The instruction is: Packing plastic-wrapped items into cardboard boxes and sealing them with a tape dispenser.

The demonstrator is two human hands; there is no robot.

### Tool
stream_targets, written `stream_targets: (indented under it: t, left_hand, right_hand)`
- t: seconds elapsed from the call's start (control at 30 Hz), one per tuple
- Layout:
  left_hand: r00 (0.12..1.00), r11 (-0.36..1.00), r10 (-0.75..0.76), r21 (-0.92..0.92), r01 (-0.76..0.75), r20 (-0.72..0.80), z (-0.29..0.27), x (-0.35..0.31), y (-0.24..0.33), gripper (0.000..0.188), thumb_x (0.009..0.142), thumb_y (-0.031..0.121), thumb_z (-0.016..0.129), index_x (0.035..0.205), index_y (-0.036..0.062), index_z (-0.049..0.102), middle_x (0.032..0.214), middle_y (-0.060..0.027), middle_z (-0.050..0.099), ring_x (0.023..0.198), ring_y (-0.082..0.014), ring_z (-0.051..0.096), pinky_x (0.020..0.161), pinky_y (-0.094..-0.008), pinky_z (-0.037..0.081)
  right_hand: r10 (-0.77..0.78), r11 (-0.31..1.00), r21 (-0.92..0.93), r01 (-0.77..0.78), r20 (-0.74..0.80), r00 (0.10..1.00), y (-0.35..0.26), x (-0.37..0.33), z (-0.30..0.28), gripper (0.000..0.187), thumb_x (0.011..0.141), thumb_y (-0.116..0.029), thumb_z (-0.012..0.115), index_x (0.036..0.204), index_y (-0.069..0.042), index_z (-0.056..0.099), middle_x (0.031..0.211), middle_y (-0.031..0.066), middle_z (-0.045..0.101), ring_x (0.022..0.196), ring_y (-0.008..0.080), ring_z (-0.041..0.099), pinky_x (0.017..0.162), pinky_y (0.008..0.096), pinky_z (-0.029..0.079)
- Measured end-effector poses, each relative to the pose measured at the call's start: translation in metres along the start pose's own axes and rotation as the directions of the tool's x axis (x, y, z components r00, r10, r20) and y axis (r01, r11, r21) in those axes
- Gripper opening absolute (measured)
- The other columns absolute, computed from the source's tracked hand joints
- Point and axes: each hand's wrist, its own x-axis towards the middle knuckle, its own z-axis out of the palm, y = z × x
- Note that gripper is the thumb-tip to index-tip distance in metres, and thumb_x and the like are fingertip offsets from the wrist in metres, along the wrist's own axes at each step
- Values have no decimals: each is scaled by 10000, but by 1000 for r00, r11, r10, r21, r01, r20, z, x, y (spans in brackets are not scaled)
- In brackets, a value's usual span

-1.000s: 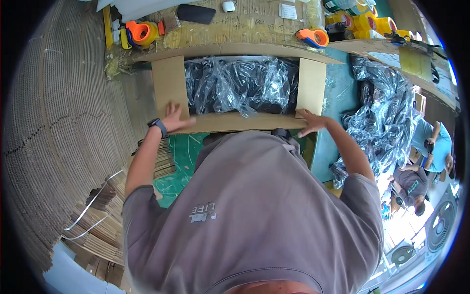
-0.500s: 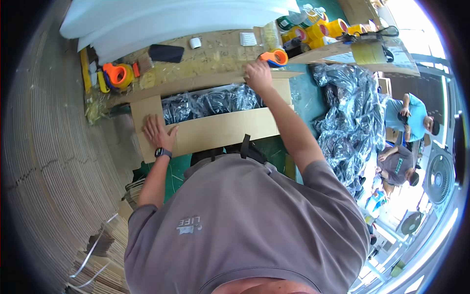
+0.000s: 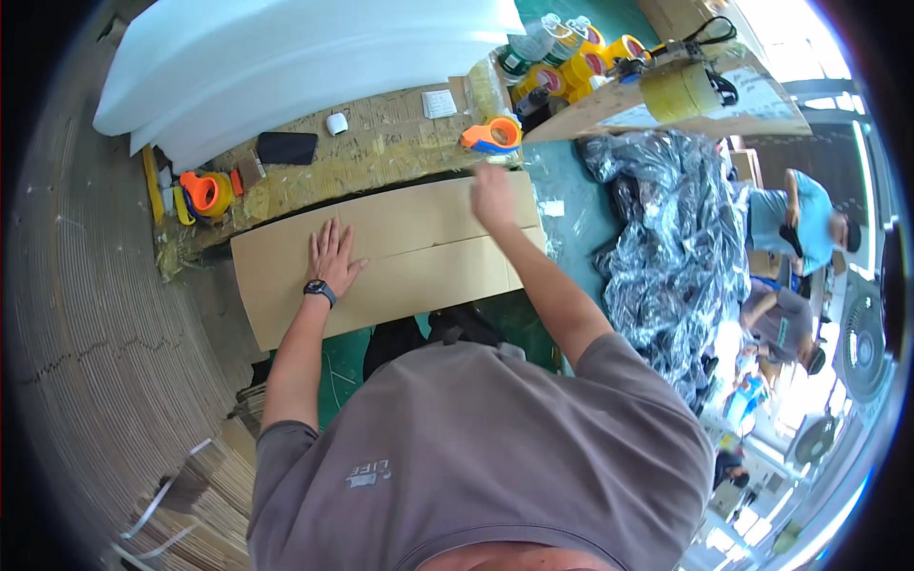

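One carton [image 3: 411, 246], long axis crosswise

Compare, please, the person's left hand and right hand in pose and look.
The left hand lies flat, fingers spread, on the brown cardboard box; the right hand looks curled and blurred near the box's far edge. The left hand has a dark wristwatch at its wrist; the right hand has none. Both are ungloved.

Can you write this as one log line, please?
left hand: flat on cardboard box | right hand: blurred, near orange tape dispenser | top flaps: folded over
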Motion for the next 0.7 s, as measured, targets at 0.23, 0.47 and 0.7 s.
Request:
stream_targets:
  t: [0.23,0.47,0.7]
  left_hand:
    - [971,997,35,52,-48,236,-46,78,15,1392,606,655,984,1758,199,349,1805,-280,256,1672,-456,253,1361,-602,225]
    - [977,993,-57,109,34,207,-44,52,37,1521,506,616,1041,1769,206,298,1707,-342,363,1611,-530,312,1324,-633,271]
    - [989,993,-109,54,104,100,-63,-40,79,1394,582,520,1050,1748,228,343,1678,-305,421,1603,-483,332,1295,-597,303]
  right_hand:
    - [-248,940,-250,231,-37,968,94,82,-46,396,976,-78,637,1372,-66,626,1006,170,748,1034,372,725,970,510,535]
    - [332,769,589,-250,-32,943,-40,-4,-66,560,1006,-264,799,1465,-12,600,1247,219,729,1173,338,708,1025,456,556]
    - [42,889,383,-251,478,877,-171,98,-4,589,893,-459,875,1281,-34,753,1067,109,783,930,296,766,889,432,636]
